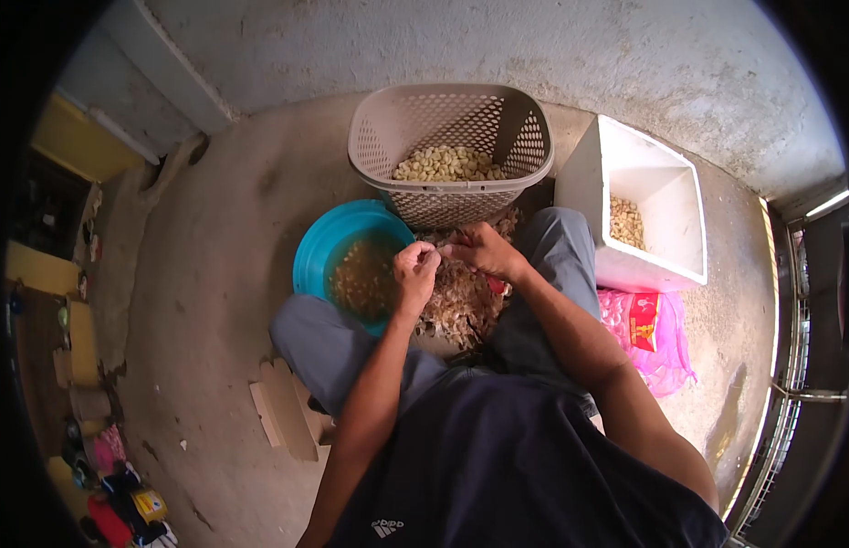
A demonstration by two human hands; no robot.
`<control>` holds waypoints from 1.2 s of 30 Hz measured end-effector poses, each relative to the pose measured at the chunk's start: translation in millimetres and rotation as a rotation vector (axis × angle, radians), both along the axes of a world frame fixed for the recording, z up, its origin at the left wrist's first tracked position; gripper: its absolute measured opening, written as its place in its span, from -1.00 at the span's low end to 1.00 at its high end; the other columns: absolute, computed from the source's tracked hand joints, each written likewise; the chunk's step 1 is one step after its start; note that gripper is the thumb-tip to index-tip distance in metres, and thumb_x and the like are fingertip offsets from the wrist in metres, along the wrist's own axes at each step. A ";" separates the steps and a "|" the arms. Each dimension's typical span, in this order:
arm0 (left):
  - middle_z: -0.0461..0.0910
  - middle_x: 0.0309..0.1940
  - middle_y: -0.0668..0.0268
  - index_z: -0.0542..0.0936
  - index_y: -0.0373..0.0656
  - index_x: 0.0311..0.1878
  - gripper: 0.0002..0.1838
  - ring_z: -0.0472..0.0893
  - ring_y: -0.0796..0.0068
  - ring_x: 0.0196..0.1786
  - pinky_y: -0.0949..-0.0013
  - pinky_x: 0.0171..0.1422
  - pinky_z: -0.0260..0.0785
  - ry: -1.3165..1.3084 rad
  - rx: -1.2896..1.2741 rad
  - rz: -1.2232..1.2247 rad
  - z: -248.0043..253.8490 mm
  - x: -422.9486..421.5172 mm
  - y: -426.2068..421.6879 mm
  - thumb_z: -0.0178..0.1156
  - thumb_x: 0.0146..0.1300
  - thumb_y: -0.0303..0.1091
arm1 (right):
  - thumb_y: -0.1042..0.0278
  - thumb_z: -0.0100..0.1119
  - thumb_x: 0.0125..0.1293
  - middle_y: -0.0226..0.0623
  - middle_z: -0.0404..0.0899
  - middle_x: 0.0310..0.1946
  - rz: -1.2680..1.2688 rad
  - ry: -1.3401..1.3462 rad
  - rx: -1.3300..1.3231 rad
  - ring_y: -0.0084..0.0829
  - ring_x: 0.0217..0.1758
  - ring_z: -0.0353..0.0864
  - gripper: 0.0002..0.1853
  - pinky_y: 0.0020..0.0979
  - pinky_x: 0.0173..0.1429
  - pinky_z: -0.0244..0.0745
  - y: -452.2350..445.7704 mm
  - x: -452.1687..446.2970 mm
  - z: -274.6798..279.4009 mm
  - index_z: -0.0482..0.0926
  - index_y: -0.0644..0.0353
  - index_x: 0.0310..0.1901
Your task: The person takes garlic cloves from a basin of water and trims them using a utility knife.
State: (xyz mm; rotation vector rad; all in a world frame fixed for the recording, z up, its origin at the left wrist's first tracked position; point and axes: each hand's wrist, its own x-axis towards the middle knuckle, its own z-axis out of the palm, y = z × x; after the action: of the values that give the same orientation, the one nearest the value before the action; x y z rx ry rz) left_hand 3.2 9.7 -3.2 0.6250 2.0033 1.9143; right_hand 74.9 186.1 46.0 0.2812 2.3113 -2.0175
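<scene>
Close together above a heap of papery peels, my left hand and my right hand both have their fingers pinched. What they hold is too small or hidden to make out. Left of them stands a teal basin of cloudy water with pale pieces in it. Beyond my hands is a grey-brown perforated basket holding many pale peeled cloves. Something red lies on the peels beside my right wrist.
A white foam box with tan pieces inside stands at the right, a pink mesh bag below it. Flattened cardboard lies by my left leg. A wall rises behind the basket. Assorted items are at the far lower left.
</scene>
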 end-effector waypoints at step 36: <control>0.42 -0.61 0.44 0.52 -0.14 -0.43 -0.85 0.31 0.67 -0.73 0.50 -0.73 0.12 -0.736 0.321 0.063 19.9 -0.6 -6.0 0.22 0.29 -0.45 | 0.41 0.23 0.48 -0.33 0.57 -0.53 -0.075 -0.007 -0.396 -0.56 -0.60 0.48 -0.88 -0.44 -0.57 0.35 -29.6 -1.2 -10.9 0.56 0.26 -0.20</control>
State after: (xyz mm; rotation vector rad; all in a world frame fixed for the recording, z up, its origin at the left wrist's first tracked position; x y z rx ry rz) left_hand 2.7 3.7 16.7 -0.0954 1.2808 2.1003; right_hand 73.7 156.4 35.1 0.3508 1.8619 -2.4407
